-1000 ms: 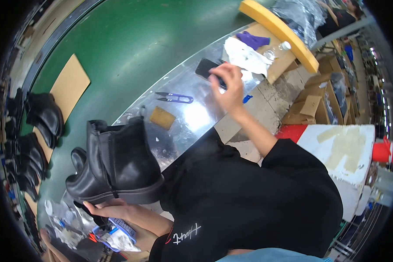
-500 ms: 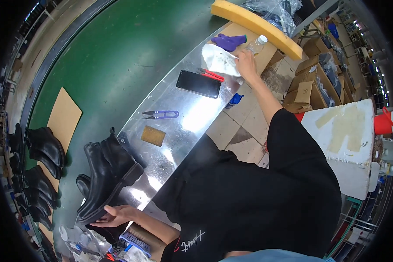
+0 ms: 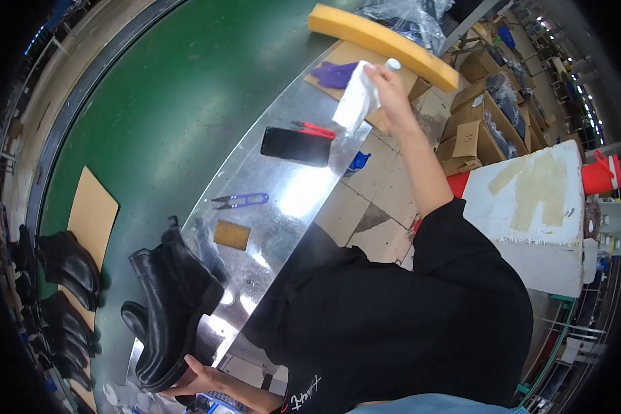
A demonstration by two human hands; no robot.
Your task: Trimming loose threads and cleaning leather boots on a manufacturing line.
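My left hand (image 3: pixel 194 378) is closed around the toe end of a black leather ankle boot (image 3: pixel 162 310), its thumb on the sole edge. The boot is tilted, its heel over the metal table (image 3: pixel 283 186). Behind it shows the toe of another black boot (image 3: pixel 134 319). At the far end of the table my right hand (image 3: pixel 392 93) grips a white cloth (image 3: pixel 357 98), which hangs down from the fingers. Beside the cloth lies a purple glove (image 3: pixel 332 74), and the white cap of a bottle (image 3: pixel 392 64) shows behind my fingers.
On the metal table lie a black phone (image 3: pixel 297 146), red thread snips (image 3: pixel 317 130), purple thread snips (image 3: pixel 245 201) and a brown sponge block (image 3: pixel 232 235). Several black boots (image 3: pixel 69 265) stand on the green surface (image 3: pixel 165 103) at left. A white foam box (image 3: pixel 531 207) stands at right.
My right hand has lifted the white cloth off the table end. My left hand and the boot sit slightly lower in view, as the whole view has shifted a little.
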